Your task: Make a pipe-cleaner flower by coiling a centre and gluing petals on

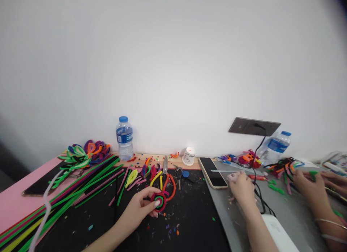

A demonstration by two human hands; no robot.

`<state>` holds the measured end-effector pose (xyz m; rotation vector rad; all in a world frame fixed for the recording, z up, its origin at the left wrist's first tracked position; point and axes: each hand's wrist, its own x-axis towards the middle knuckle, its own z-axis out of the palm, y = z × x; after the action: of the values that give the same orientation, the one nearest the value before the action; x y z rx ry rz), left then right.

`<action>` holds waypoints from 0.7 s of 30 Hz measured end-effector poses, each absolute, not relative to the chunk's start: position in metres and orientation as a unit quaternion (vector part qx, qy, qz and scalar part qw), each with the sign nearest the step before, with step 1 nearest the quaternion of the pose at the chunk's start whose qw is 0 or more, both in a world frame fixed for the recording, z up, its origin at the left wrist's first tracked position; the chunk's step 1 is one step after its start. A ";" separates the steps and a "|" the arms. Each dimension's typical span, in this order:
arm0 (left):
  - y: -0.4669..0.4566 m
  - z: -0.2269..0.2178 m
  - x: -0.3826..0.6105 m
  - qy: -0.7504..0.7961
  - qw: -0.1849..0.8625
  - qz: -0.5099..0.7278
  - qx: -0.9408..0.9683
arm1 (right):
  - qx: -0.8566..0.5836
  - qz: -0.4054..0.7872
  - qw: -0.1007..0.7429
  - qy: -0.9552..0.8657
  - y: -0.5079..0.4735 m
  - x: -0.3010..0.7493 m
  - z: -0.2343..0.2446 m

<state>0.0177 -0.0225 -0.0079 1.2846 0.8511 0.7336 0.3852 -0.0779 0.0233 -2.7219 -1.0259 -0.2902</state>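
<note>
My left hand [141,208] pinches a small coiled pipe-cleaner disc [159,201] with red, green and black rings, holding it just above the black mat [189,223]. My right hand [242,189] reaches over the grey surface with its fingers curled round a pink glue gun [232,176]. A pale glue stick [223,170] pokes out of the gun toward the phone. A black cable [257,194] runs from the wall socket [253,126] down past my right wrist.
Long pipe cleaners [81,188] lie stacked at the left beside finished loops [86,152]. Orange-handled scissors [168,179], keys [179,174], a phone [214,172], a paper cup [188,156] and two water bottles [124,138] [275,147] stand near the wall. Another person's hands [311,188] work at the far right.
</note>
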 end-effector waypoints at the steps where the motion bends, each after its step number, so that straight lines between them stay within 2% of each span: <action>1: -0.022 -0.008 0.018 0.376 0.657 0.323 0.568 | -0.933 -0.086 0.103 -0.335 -0.080 0.388 0.024; 7: -0.022 -0.009 0.019 0.375 0.659 0.326 0.564 | -0.964 -0.015 0.085 -0.250 -0.089 0.402 0.030; 14: -0.023 -0.007 0.019 0.377 0.659 0.324 0.564 | -0.961 0.041 0.100 -0.254 -0.091 0.403 0.033; 19: -0.023 -0.007 0.019 0.374 0.666 0.325 0.558 | -0.947 0.016 0.138 -0.290 -0.088 0.393 0.039; 21: -0.023 -0.008 0.019 0.371 0.666 0.328 0.557 | -0.930 -0.005 0.185 -0.317 -0.085 0.384 0.042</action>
<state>0.0191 -0.0228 -0.0083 1.2572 0.8380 0.7414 0.3839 -0.0849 0.0415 -2.6218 -0.8924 -0.0142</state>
